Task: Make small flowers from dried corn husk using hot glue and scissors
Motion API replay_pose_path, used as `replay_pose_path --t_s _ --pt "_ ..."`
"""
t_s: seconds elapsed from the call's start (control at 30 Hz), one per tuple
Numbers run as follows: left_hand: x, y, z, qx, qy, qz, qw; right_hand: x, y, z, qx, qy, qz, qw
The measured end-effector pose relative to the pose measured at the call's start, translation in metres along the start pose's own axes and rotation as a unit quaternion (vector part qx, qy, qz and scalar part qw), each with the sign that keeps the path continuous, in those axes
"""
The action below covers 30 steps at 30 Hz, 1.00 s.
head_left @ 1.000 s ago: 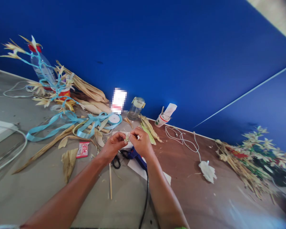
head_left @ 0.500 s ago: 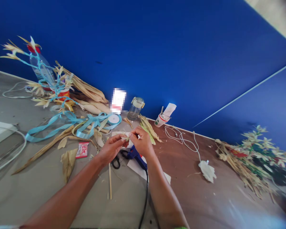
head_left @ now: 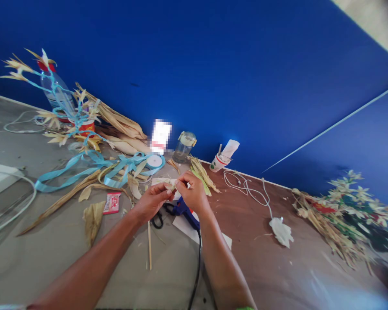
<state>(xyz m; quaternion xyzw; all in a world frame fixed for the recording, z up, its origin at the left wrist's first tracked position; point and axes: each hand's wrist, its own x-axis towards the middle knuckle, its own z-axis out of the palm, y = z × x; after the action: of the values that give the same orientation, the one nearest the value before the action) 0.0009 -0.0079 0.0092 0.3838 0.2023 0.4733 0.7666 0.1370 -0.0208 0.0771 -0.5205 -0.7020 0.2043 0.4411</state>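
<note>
Counted: 1 left hand point(head_left: 150, 202), 1 right hand point(head_left: 192, 193), 1 husk piece point(head_left: 170, 185). Both hands closed on the husk piece, pinched thumb-to-fingertip from either side, just above the worktop point(head_left: 51, 262). Husk piece mostly covered by the fingertips.

Around:
- Directly under the right hand: 1 blue glue gun point(head_left: 185, 212), with black cord point(head_left: 196, 267) toward the camera beside the right forearm. Lying on 1 white sheet point(head_left: 183, 227).
- Under the left hand: 1 pair of black-handled scissors point(head_left: 157, 218), partly hidden by the wrist.
- Just camera-side of the left hand: 1 wooden stick point(head_left: 149, 245).
- Left of the left hand: 1 red sachet point(head_left: 111, 202), several loose dry husks point(head_left: 92, 217), 1 long light-blue ribbon point(head_left: 80, 165).
- Just beyond the left hand: 1 ribbon spool point(head_left: 154, 161).
- Beyond both hands, against the blue wall: 1 glass jar point(head_left: 184, 146), 1 paper cup point(head_left: 218, 162), 1 card point(head_left: 161, 136).
- Far left of the left hand: 1 plastic bottle point(head_left: 56, 92) with red cap, behind husk flowers on blue stems.
- Right of the right hand: 1 white cable point(head_left: 245, 185), 1 white scrap point(head_left: 281, 232); well beyond, 1 flower heap point(head_left: 342, 215).

Writing: card pixelated, sachet print too small to read.
</note>
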Motion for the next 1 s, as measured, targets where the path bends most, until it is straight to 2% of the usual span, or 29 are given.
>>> replay_pose_path --t_s 0.77,0.93,1.0 --pt "0.0029 -0.0024 -0.0018 0.007 0.026 0.031 0.999 -0.0015 0.0028 0.0014 0.007 0.000 0.000 1.000" --pt "0.0032 0.0005 0.0007 -0.018 0.057 0.041 0.997 -0.0016 0.0011 -0.0019 0.022 0.054 0.031 0.998" --pt "0.0040 0.0006 0.0002 -0.025 0.063 0.047 0.997 -0.0017 0.0033 -0.0022 0.029 0.042 0.058 0.997"
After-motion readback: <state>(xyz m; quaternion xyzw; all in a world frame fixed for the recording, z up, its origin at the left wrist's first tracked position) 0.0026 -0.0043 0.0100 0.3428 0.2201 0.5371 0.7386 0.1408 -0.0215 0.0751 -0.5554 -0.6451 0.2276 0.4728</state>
